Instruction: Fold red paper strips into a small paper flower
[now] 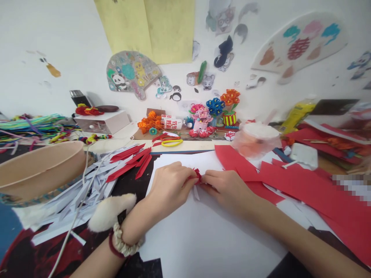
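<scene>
A small folded piece of red paper (197, 174) is pinched between my two hands above a large white sheet (203, 235). My left hand (173, 180) grips it from the left, its fingers closed and curled. From the right, my right hand (222, 185) holds its other side between thumb and fingers. A narrow white strip (196, 193) hangs below the red paper; whether it is joined to it I cannot tell. The fingers cover part of the piece.
Folded red strips (130, 162) and white paper strips (87, 193) lie left, beside a beige basin (43, 166) and a white cable (75, 216). Yellow-handled scissors (172, 143) rest behind the sheet. Red paper sheets (307, 189) spread right, near a plastic-wrapped tub (255, 139).
</scene>
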### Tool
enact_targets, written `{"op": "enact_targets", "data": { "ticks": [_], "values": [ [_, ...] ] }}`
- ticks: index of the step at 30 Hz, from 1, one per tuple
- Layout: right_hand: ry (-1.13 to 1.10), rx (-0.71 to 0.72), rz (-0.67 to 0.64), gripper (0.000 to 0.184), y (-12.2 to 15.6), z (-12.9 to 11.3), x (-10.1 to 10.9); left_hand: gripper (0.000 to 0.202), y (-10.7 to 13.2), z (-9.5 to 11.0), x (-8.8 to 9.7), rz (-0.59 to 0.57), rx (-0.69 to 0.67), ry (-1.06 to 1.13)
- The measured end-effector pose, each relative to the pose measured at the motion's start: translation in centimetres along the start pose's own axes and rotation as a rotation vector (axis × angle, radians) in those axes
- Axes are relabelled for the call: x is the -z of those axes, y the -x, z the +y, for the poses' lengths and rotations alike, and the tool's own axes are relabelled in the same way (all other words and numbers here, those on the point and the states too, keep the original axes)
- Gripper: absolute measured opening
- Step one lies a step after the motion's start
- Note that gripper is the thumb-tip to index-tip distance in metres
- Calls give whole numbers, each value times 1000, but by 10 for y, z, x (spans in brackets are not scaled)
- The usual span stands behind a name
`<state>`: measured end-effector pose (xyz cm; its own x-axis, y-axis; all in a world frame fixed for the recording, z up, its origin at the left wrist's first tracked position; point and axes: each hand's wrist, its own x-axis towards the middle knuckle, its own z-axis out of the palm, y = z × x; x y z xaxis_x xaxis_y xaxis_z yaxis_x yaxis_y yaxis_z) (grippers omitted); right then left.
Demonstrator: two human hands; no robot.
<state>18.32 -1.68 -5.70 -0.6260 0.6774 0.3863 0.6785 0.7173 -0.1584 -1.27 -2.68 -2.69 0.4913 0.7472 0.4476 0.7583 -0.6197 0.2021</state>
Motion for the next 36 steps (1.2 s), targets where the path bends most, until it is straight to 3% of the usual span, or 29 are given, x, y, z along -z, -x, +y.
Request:
{"op": "enact_targets", "data": {
  "ticks": [8,20,25,28,31,33,36],
  "values": [
    [12,44,37,20,2,1,-4,18,-9,1,2,-1,-90,2],
    [0,31,14,18,0,3,-2,12,-17,-3,-1,14,63,266],
    [84,-70,44,15,-3,7,2,14,-15,-9,9,40,138,329],
    [105,-207,121,9,-5,9,6,17,-11,-11,13,12,156,271],
    [73,-331,185,28,-5,6,11,12,-7,-8,10,-53,151,179],
    [21,-335,137,36,-5,1,12,11,-5,-6,7,-74,141,143],
    [-13,-274,18,32,-4,-6,10,8,-5,-5,2,-85,139,155]
  ]
}}
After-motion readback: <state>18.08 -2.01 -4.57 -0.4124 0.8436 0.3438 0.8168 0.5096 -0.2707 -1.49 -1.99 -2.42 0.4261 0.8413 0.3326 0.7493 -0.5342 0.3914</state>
